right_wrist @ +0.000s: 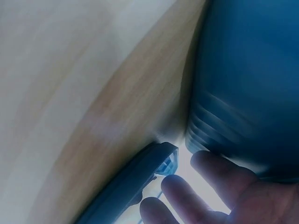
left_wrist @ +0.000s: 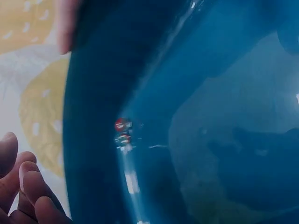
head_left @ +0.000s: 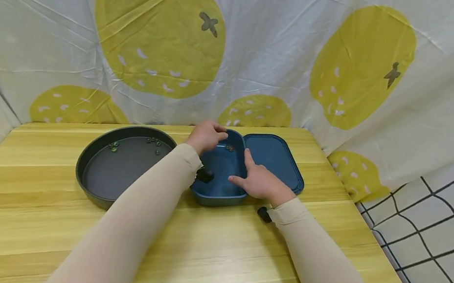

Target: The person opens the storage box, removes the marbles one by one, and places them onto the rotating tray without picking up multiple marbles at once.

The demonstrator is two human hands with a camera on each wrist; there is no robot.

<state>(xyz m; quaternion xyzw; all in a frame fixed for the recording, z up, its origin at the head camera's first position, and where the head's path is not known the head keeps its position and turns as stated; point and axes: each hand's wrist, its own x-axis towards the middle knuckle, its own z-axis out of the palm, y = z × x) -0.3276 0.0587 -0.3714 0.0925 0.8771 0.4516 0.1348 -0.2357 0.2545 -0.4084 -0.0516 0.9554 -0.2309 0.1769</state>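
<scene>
A deep blue rectangular container [head_left: 222,170] stands on the table. At the inner foot of its far wall lie a few small shiny red and green bead-like pieces [left_wrist: 122,130]. Over its far left rim hovers my left hand [head_left: 205,136], fingers loosely bent; in the left wrist view its fingertips are beside the container's wall with nothing visible between them. My right hand [head_left: 262,182] rests at the right rim, thumb reaching over the inside and index finger stretched along the rim. In the right wrist view its nearly straight fingers [right_wrist: 219,175] are at the outer wall.
A round dark pan [head_left: 116,163] stands left of the container, with several small greenish pieces [head_left: 114,145] inside. The flat blue lid [head_left: 275,159] lies to the container's right. A patterned curtain [head_left: 269,44] hangs behind the wooden table [head_left: 208,257]; black netting [head_left: 450,221] borders its right side.
</scene>
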